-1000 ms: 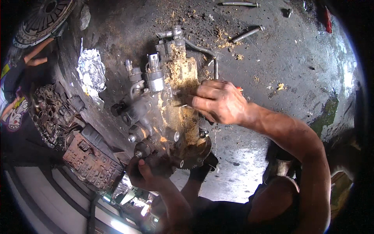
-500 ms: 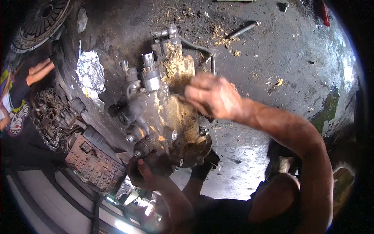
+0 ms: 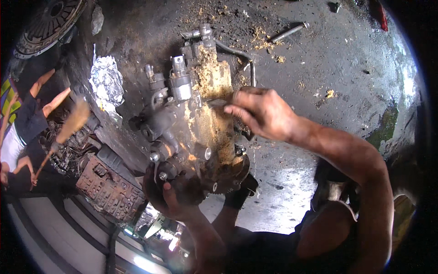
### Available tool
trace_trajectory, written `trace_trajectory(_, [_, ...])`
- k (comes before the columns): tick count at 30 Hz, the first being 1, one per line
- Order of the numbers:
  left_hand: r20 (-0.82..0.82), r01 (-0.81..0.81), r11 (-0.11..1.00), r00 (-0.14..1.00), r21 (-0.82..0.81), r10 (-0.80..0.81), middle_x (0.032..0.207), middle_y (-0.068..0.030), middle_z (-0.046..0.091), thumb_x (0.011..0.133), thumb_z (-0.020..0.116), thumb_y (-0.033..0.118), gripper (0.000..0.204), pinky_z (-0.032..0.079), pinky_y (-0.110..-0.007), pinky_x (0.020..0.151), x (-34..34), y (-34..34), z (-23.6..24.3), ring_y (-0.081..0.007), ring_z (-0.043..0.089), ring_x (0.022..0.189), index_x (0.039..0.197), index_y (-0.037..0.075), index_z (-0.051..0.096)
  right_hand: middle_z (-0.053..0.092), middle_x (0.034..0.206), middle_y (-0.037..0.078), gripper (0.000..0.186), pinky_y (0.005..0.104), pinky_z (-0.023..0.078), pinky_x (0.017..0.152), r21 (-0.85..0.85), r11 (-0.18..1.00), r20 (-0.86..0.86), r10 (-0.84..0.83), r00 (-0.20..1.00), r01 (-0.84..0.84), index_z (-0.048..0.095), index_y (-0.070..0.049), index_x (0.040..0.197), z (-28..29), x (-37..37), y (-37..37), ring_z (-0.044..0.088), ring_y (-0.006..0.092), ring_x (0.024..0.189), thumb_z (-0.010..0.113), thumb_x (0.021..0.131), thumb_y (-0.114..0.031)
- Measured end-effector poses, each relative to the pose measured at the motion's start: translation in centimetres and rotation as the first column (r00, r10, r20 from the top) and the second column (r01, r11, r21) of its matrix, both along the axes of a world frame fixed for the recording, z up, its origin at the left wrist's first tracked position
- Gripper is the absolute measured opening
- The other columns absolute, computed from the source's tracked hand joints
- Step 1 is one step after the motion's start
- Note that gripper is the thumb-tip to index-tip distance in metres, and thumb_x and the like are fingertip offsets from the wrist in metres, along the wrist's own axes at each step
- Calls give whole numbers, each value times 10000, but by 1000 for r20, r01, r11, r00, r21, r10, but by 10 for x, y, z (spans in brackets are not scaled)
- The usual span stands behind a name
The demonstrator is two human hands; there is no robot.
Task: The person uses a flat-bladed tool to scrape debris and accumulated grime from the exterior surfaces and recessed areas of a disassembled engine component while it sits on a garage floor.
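A grimy metal fuel pump (image 3: 182,121), crusted with tan dirt, stands tilted above the floor in front of me. My left hand (image 3: 171,201) is closed around its lower left end, its thumb showing against the dark housing and the other fingers hidden. At the pump's right side, my right hand (image 3: 264,112) pinches a small flat metal scraper (image 3: 216,102), whose tip touches the crusted surface. Most of that tool is hidden inside my fingers. Fittings and a connector (image 3: 179,64) stick out of the pump's upper left, and a thin dark pipe (image 3: 237,51) bends along its right.
Beyond the pump, a long bolt (image 3: 289,33) and dirt crumbs (image 3: 280,59) lie on the dark floor. A crumpled silvery sheet (image 3: 107,82), a clutch cover (image 3: 50,27) and a rusty engine casting (image 3: 109,189) lie leftward. Another person holds a brush (image 3: 75,119) at far left.
My right hand has shifted slightly right, and the scraper tip now shows. The pump has moved slightly right. At left, the other person's brush has come into view.
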State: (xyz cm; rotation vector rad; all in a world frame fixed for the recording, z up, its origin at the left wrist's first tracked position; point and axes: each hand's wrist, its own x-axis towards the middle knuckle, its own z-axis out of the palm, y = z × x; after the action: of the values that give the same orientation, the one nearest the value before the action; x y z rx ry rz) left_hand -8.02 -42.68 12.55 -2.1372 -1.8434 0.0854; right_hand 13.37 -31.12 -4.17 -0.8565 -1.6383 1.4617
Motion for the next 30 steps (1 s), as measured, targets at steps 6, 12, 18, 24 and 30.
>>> trace_trajectory(6, [761,-231,842,360,-488,540,1349,-192,476,871,651,381,838,410,-387,1017,22,26,10,-284,512,1193,1451,-85,264,661,1157,172,357,425,591,729,-120,969,211,239,948,-217,582,-17,1237,-5,38,-14,704,292,856,490,992,-260])
trace_trajectory(12, [764,-160,816,288,-556,577,1322,-222,468,900,636,137,673,404,-377,1025,16,25,14,-275,506,1197,1424,-99,285,665,943,244,289,479,551,649,312,852,522,216,825,-420,527,10,1179,11,66,-11,693,373,784,524,933,-143])
trace_trajectory(18, [742,-53,783,288,-619,606,1298,-229,474,963,549,124,573,422,-375,993,17,35,12,-263,504,1186,1419,-98,284,563,749,144,249,397,551,640,-326,938,619,303,725,-115,482,-20,1150,57,52,36,621,278,651,471,977,-198])
trace_trajectory(24, [768,-37,824,341,-566,543,1306,-178,481,979,539,118,527,422,-330,988,13,37,9,-226,516,1157,1412,-79,312,622,674,161,249,432,496,559,-322,864,198,-339,920,388,493,-22,1034,41,-23,-4,658,271,597,421,1025,-260])
trace_trajectory(30, [852,-13,870,197,-493,486,1263,-136,519,971,557,103,520,444,-310,943,3,32,-3,-184,519,1104,1413,-55,332,613,709,244,204,480,488,630,-382,800,182,-427,886,464,532,-30,975,44,-42,-55,641,431,695,515,984,-234])
